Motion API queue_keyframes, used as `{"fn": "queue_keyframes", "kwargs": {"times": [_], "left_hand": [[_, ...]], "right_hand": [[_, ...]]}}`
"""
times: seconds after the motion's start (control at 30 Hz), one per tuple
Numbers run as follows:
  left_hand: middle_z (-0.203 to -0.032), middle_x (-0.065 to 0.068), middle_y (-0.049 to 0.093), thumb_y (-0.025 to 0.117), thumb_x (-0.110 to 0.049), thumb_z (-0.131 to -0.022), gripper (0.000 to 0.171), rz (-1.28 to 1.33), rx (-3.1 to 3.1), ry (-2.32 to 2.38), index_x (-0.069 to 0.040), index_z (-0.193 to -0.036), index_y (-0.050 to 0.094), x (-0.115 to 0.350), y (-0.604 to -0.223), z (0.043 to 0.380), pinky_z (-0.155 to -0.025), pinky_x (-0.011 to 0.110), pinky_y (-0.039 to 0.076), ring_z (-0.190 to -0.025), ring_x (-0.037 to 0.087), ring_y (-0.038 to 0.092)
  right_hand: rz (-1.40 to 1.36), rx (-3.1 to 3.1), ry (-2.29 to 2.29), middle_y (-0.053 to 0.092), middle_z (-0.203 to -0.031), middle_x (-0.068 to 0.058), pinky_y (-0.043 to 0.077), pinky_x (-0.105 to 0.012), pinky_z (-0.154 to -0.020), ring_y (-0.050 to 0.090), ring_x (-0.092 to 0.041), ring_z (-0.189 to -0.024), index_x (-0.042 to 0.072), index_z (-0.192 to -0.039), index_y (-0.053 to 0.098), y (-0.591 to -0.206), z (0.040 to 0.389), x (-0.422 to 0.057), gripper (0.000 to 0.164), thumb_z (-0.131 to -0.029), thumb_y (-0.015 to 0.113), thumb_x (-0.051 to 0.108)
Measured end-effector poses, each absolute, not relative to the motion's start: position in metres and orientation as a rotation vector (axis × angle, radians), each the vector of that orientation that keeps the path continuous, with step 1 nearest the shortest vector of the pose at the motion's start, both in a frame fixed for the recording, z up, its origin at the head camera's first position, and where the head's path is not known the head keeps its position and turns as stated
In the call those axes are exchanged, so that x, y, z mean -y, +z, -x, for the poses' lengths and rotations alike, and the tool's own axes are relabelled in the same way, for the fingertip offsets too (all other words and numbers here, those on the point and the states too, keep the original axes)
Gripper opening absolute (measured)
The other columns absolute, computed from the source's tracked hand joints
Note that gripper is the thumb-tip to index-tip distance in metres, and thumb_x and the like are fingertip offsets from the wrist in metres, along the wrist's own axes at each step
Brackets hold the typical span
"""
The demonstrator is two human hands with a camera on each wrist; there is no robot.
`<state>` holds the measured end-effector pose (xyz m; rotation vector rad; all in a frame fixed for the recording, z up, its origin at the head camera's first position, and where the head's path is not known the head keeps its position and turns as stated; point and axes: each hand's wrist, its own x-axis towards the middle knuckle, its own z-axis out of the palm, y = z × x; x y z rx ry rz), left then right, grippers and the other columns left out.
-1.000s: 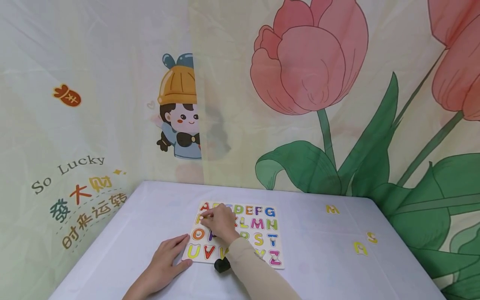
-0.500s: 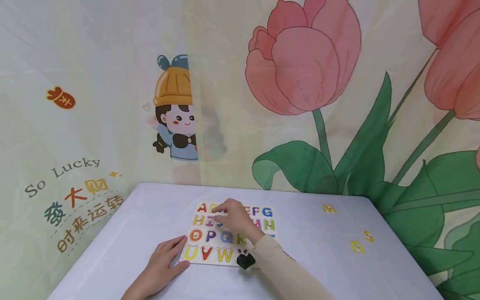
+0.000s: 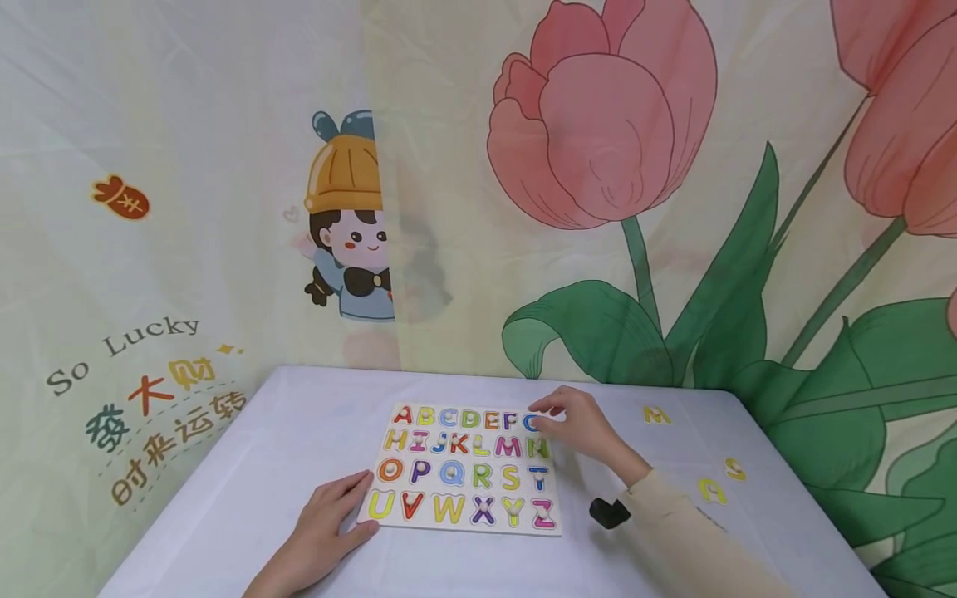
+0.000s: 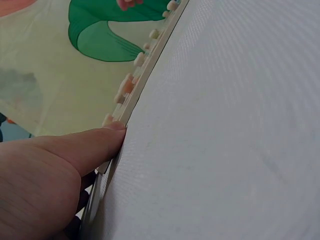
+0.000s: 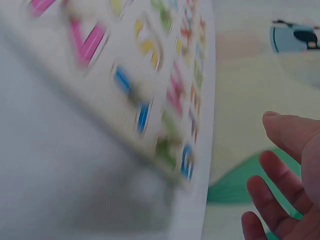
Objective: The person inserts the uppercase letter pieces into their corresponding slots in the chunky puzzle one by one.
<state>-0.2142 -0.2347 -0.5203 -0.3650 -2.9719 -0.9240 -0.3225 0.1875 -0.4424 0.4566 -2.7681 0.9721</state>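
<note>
A white alphabet puzzle board (image 3: 465, 526) lies on the table, its coloured letters A to Z set in rows with small knobs. My left hand (image 3: 317, 531) rests at its front left corner, fingers fairly straight along the left edge. In the left wrist view, the left thumb (image 4: 97, 147) presses against the board's near edge. Over the board's far right corner hovers my right hand (image 3: 586, 428), partly covering the blue G (image 3: 530, 423). The right wrist view shows that right hand (image 5: 285, 185) with thumb and fingers apart and nothing between them.
On the right of the white table (image 3: 598, 565) lie loose yellow letters: an M-like piece (image 3: 657, 414), an S-like piece (image 3: 735, 469) and an arch-shaped piece (image 3: 713, 491). A black device (image 3: 609, 513) is at the right wrist. A printed cloth (image 3: 449, 208) hangs behind.
My right hand has moved from the board's left side across to its far right corner, uncovering the letters. The left hand stays at the corner. The view has shifted slightly.
</note>
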Motion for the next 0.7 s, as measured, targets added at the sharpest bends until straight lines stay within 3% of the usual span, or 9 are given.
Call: {"fn": "queue_keyframes", "kwargs": {"times": [0.2, 0.47, 0.7], "left_hand": [[-0.166, 0.003, 0.045, 0.076, -0.049, -0.096, 0.08, 0.367, 2.967, -0.926, -0.011, -0.161, 0.048, 0.236, -0.521, 0.215, -0.121, 0.061, 0.033, -0.151, 0.032, 0.035], [-0.166, 0.002, 0.044, 0.076, -0.05, -0.096, 0.081, 0.357, 2.974, -0.946, -0.013, -0.161, 0.047, 0.236, -0.522, 0.214, -0.121, 0.061, 0.033, -0.151, 0.033, 0.034], [-0.165, -0.001, 0.045, 0.077, -0.05, -0.095, 0.08, 0.343, 2.965, -0.965, -0.013, -0.16, 0.049, 0.235, -0.522, 0.215, -0.121, 0.059, 0.034, -0.151, 0.03, 0.036]], "right_hand": [[-0.316, 2.73, 0.919, 0.074, -0.107, -0.006, 0.057, -0.036, -0.082, 0.066, -0.025, -0.097, 0.01, -0.114, 0.083, -0.455, 0.329, -0.258, 0.021, -0.095, 0.082, 0.018], [-0.14, 2.707, 0.915, 0.075, -0.12, -0.019, 0.056, -0.034, -0.079, 0.067, -0.032, -0.1, 0.001, -0.121, 0.079, -0.468, 0.337, -0.334, 0.028, -0.1, 0.075, 0.019], [-0.007, 2.693, 0.839, 0.074, -0.114, -0.023, 0.055, -0.038, -0.076, 0.07, -0.039, -0.101, -0.002, -0.119, 0.078, -0.486, 0.344, -0.373, 0.03, -0.099, 0.073, 0.02]]}}
